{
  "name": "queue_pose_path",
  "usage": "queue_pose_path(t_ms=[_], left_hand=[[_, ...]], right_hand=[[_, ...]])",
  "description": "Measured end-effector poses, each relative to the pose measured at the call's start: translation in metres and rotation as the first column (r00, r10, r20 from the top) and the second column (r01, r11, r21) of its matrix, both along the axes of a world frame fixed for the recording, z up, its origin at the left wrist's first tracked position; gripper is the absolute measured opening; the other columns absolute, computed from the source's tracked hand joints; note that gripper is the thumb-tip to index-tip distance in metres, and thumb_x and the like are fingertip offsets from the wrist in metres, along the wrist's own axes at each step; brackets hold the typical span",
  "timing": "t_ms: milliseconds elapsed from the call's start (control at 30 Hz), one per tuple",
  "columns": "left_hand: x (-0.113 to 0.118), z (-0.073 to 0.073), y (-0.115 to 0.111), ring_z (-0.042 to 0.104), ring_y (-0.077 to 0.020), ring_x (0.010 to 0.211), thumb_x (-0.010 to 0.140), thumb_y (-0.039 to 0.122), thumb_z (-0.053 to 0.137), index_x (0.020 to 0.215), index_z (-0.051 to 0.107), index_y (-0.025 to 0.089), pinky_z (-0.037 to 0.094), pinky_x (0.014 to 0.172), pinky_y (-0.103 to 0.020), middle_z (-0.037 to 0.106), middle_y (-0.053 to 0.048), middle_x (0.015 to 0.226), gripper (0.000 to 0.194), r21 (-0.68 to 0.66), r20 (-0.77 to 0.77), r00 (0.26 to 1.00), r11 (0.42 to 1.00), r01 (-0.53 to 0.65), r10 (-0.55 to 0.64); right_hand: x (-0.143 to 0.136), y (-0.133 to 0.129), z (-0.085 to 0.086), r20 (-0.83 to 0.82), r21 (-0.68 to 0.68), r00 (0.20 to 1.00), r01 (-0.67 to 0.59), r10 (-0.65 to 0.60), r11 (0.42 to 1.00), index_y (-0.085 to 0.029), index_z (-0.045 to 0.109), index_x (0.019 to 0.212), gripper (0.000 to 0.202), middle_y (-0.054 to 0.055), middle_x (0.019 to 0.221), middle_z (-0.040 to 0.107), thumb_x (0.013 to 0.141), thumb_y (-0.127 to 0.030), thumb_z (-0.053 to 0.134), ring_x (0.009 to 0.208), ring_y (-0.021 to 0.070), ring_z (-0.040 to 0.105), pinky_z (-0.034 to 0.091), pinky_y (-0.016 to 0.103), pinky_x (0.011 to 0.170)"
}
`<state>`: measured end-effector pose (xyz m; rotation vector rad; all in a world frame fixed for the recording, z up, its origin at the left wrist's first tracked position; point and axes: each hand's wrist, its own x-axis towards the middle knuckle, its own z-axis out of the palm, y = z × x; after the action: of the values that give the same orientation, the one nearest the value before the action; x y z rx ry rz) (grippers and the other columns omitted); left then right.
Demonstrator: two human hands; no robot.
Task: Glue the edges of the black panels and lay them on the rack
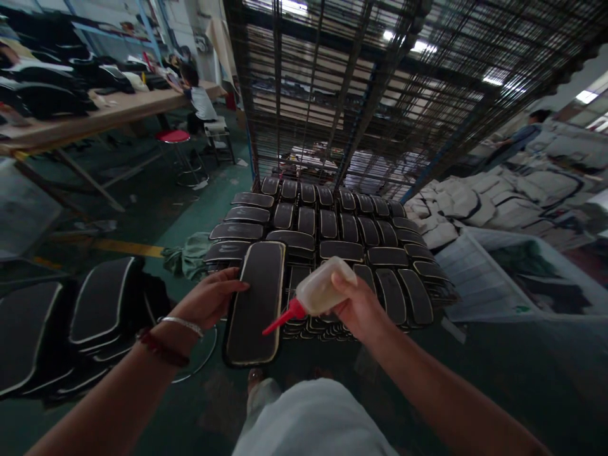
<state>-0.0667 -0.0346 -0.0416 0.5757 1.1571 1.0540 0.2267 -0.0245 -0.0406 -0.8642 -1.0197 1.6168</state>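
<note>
My left hand (pixel 216 296) grips the left edge of a dark rectangular panel (pixel 256 297) with rounded corners and a pale line around its rim; the thumb lies on its face. In my right hand (pixel 356 297) is a translucent squeeze bottle (pixel 320 288) with a red pointed nozzle (pixel 287 316), held tilted down to the left. The nozzle tip is over the lower part of the panel; whether it touches cannot be made out. Behind the panel, many similar dark panels (pixel 342 251) lie in stacked rows.
More dark panels (pixel 99 304) are piled at the left. A tall wire rack (pixel 332 82) rises behind the rows. To the right stands a white bin (pixel 484 278) beside pale bundles (pixel 475 196). A worktable (pixel 118 107), a red stool (pixel 172 135) and a seated person (pixel 199 98) are at the back left.
</note>
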Motion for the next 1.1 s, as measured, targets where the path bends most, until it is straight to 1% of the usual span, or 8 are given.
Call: queue_pose_path(t_ms=[167,300,367,533,767,867,967,1100], left_hand=[[0.015,-0.003,-0.006,0.085,-0.0281,0.072,0.069,0.002,0.083,0.101,0.077,0.015,0.072,0.066,-0.036,0.088,-0.011,0.086,0.035,-0.015,0.012,1.0,1.0,0.013,-0.012],[0.023,-0.002,-0.006,0.085,-0.0277,0.072,0.072,0.001,0.077,0.101,0.077,0.016,0.072,0.066,-0.036,0.088,-0.01,0.087,0.033,-0.049,0.022,1.0,0.999,-0.016,0.017],[0.024,-0.001,-0.004,0.084,-0.0265,0.07,0.073,0.001,0.073,0.1,0.077,0.016,0.072,0.065,-0.036,0.087,-0.01,0.085,0.031,-0.055,0.02,0.999,0.998,-0.041,0.043],[0.022,0.0,-0.002,0.082,-0.0245,0.063,0.074,-0.002,0.069,0.099,0.076,0.014,0.071,0.06,-0.034,0.087,-0.011,0.083,0.031,-0.072,-0.001,0.997,0.995,-0.073,0.073],[0.021,-0.001,0.001,0.082,-0.0261,0.063,0.072,0.002,0.073,0.097,0.075,0.017,0.071,0.06,-0.036,0.085,-0.007,0.078,0.029,-0.082,0.029,1.0,0.997,0.002,0.001],[0.021,-0.007,0.006,0.081,-0.0245,0.06,0.069,0.001,0.074,0.094,0.075,0.017,0.07,0.059,-0.034,0.083,-0.006,0.076,0.029,-0.085,0.025,0.999,0.996,-0.024,0.026],[0.012,-0.018,0.011,0.078,-0.0236,0.057,0.067,0.0,0.076,0.09,0.074,0.017,0.067,0.054,-0.031,0.081,-0.005,0.072,0.029,-0.08,-0.014,0.996,0.992,-0.094,0.093],[-0.017,-0.043,0.016,0.083,-0.0286,0.068,0.065,0.002,0.081,0.096,0.076,0.016,0.069,0.061,-0.034,0.084,-0.008,0.078,0.034,-0.064,-0.106,0.977,0.979,-0.193,0.185]], right_hand=[[-0.014,0.035,0.004,-0.008,0.218,0.964,0.26,-0.265,0.941,-0.025,0.071,0.116,0.056,0.002,0.1,0.071,0.079,-0.056,0.098,0.085,0.0216,0.068,0.057,0.029,0.061],[-0.016,0.038,-0.001,0.16,0.43,0.925,0.25,-0.346,0.868,-0.028,0.07,0.124,0.053,0.002,0.11,0.072,0.086,-0.057,0.094,0.097,0.0224,0.066,0.059,0.035,0.084],[-0.014,0.027,-0.006,0.225,0.443,0.927,0.177,-0.3,0.879,-0.028,0.068,0.129,0.057,0.003,0.112,0.072,0.087,-0.057,0.093,0.097,0.0233,0.066,0.057,0.036,0.086],[0.0,0.008,-0.006,0.298,0.325,0.953,-0.153,0.053,0.933,-0.028,0.064,0.137,0.063,0.005,0.114,0.075,0.089,-0.059,0.092,0.096,0.0249,0.071,0.061,0.04,0.089],[0.009,0.02,0.015,0.224,0.543,0.96,0.018,-0.166,0.839,-0.03,0.058,0.137,0.06,0.009,0.133,0.078,0.092,-0.051,0.092,0.12,0.029,0.074,0.058,0.046,0.106],[0.001,0.011,-0.003,0.192,0.409,0.98,-0.029,-0.055,0.912,-0.027,0.062,0.135,0.065,0.008,0.125,0.08,0.086,-0.052,0.096,0.11,0.0278,0.076,0.063,0.041,0.094],[0.001,0.006,-0.033,0.014,0.03,0.994,-0.107,0.107,0.994,-0.022,0.07,0.12,0.06,0.005,0.101,0.079,0.081,-0.056,0.099,0.083,0.0231,0.076,0.062,0.03,0.066],[0.036,0.014,-0.058,-0.293,-0.284,0.949,0.033,-0.119,0.958,-0.021,0.073,0.109,0.052,0.006,0.1,0.082,0.082,-0.056,0.099,0.085,0.0226,0.079,0.061,0.025,0.055]])
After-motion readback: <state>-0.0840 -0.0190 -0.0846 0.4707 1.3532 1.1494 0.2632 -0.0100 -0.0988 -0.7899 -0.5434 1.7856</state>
